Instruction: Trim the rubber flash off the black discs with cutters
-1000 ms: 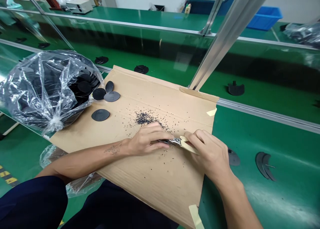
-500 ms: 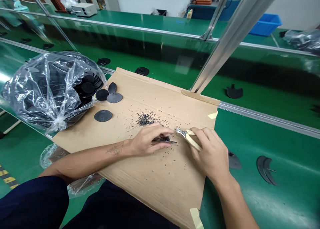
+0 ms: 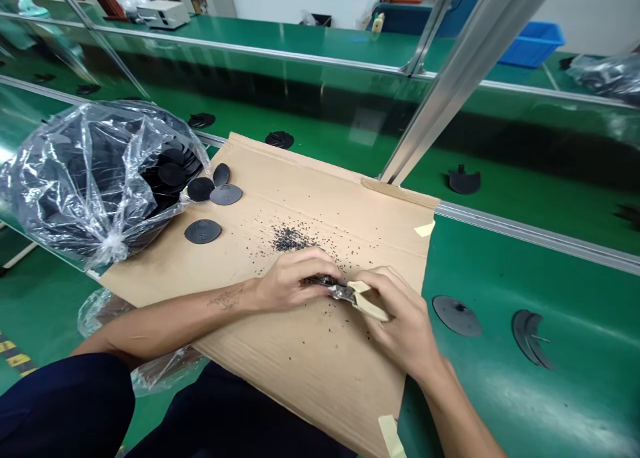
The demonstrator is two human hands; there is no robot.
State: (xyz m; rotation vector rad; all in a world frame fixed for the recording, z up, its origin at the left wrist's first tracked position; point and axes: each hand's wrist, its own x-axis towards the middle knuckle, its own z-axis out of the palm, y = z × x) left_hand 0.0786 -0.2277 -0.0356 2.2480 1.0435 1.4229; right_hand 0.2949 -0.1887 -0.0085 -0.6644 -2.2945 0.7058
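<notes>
Left hand (image 3: pixel 295 281): fingers curled, pinching a small dark part (image 3: pixel 317 281) against the thumb. Most of it is hidden behind my fingers, so I can't make out its shape. Right hand (image 3: pixel 400 318): fingers pressed together around small cutters with cream handles (image 3: pixel 367 300). Their steel head (image 3: pixel 343 293) reaches the dark part and looks to be touching it. The jaws are buried where my hands overlap, so I can't tell if they're open or closed.

Both hands are over a flattened brown cardboard sheet (image 3: pixel 305 358) on a green tabletop (image 3: pixel 565 385), with beige masking tape (image 3: pixel 424 229) on its edge. A pile of fine black crumbs (image 3: pixel 289 239) sits just past my fingers, with more scattered around my hands. Flat round black discs (image 3: pixel 203 231) lie on the cardboard by a clear plastic bag (image 3: pixel 95 191) packed with more of them, its plastic blurring the stack. On the green tabletop right of the sheet: a black hubbed disc (image 3: pixel 457 315) and curved black strips (image 3: pixel 527 338).
</notes>
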